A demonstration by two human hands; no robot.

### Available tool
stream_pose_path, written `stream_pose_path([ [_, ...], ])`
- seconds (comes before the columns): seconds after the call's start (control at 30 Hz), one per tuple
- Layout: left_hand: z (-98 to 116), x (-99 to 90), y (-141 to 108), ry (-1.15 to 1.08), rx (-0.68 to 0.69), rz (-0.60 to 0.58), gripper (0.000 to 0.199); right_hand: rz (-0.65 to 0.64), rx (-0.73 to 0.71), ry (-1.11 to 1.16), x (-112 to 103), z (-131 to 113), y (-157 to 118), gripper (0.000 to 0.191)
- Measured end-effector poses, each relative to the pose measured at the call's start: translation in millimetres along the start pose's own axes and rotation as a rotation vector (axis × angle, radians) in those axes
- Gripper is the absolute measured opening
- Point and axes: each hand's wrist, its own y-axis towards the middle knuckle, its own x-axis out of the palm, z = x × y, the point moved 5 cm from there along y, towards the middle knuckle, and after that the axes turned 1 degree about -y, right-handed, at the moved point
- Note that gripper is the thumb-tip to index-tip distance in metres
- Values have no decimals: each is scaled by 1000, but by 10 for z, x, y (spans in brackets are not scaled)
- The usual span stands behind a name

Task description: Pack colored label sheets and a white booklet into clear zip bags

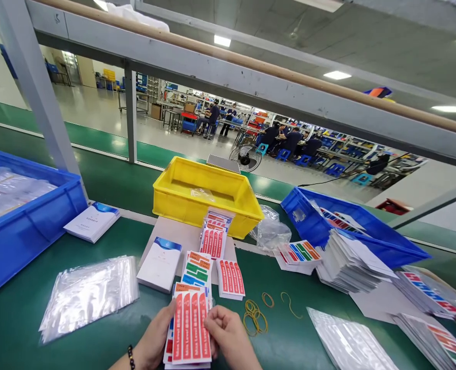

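Note:
A red-and-white sticker sheet (pixel 191 329) lies on top of a stack of coloured label sheets, upright before me. My left hand (pixel 156 334), with a dark bead bracelet at the wrist, is closed around the stack's left side. Thumb and bent fingers of my right hand (pixel 230 334) pinch the sheet's right edge. Just beyond are sheets with orange, green and blue labels (pixel 197 272). A pile of red label sheets (pixel 231 277) sits to their right, and a stack of white booklets (pixel 160 262) with blue tops to their left.
Clear plastic bags (pixel 92 290) lie at left and more bags (pixel 347 339) at right. Rubber bands (pixel 255 317) are beside my right hand. A yellow bin (pixel 181 208) stands behind, between a blue bin (pixel 31 221) and another blue bin (pixel 397 252). Paper stacks (pixel 347 267) fill the right side.

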Motion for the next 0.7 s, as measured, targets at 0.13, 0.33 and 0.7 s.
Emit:
stream_pose_path([
  [0.13, -28, -27, -3, 112, 28, 19, 44, 80, -12, -129, 16, 89, 12, 48],
  [0.33, 22, 51, -85, 195, 21, 49, 45, 202, -271, -69, -227, -221, -69, 36],
  [0.7, 254, 305, -298, 730, 156, -101, 39, -119, -231, 263, -4, -404, -228, 27],
])
